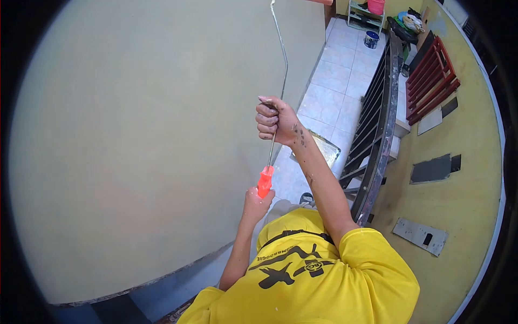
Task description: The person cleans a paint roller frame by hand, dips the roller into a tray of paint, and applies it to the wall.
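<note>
A paint roller's thin metal rod runs up from an orange handle to the top edge, where part of an orange roller shows. My left hand is closed round the lower end of the handle. Higher up, my right hand, marked with paint, grips the rod in a fist. Both hands are in front of a broad pale wall. Behind my right forearm, a tray lies on the floor, partly hidden.
Light tiles cover the floor. A dark metal railing runs along the right, with a red slatted frame beyond it. A small paint bucket stands near a shelf rack at the top.
</note>
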Action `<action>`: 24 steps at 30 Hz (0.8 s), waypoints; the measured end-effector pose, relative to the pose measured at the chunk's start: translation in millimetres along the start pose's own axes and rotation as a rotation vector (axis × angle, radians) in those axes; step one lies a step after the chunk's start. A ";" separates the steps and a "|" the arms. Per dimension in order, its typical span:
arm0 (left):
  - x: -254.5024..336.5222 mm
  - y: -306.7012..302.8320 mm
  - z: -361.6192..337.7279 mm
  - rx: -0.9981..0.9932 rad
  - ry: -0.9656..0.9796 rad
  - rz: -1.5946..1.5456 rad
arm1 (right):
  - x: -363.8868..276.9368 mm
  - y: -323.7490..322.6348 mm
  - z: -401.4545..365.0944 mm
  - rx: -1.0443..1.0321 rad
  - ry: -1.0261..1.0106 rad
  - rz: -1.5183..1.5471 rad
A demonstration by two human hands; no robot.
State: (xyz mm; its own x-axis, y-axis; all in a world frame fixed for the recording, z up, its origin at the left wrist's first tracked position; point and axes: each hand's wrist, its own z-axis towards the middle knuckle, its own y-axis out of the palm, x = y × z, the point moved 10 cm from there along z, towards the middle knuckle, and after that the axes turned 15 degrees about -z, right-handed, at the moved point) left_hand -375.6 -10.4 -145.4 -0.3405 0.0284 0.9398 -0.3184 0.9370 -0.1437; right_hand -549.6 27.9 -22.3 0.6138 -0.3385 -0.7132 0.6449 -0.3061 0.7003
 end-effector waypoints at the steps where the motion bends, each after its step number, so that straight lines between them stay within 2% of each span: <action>1: -2.7 -0.3 0.7 0.003 0.016 0.012 | -1.6 1.1 0.0 -0.008 -0.002 -0.010; 5: 23.3 -5.0 -8.4 0.016 0.213 0.067 | -4.2 -1.1 -4.0 0.005 -0.008 -0.026; 8: -6.4 -22.7 -6.5 -0.035 0.186 0.217 | -15.2 -1.9 -10.0 -0.028 -0.039 -0.016; 11: -82.3 -41.6 -11.5 -0.058 -0.194 -0.187 | -33.4 -8.4 -20.3 -0.063 -0.103 -0.042; 13: -94.9 -43.4 -25.5 -0.050 -0.295 -0.307 | -45.3 -16.3 -27.9 -0.044 -0.153 -0.108; 17: -124.6 -46.1 -31.4 -0.035 -0.321 -0.290 | -57.1 -42.5 -41.0 0.082 -0.168 -0.095; 24: -108.8 -26.7 -21.9 -0.173 -0.352 -0.278 | -55.7 -66.4 -51.9 0.364 -0.078 -0.183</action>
State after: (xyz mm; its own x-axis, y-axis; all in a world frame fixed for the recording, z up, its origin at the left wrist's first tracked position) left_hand -310.8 -30.9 -237.0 -0.5517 -0.3233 0.7689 -0.2984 0.9373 0.1801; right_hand -602.9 113.3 -30.7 0.4588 -0.3114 -0.8322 0.5280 -0.6578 0.5372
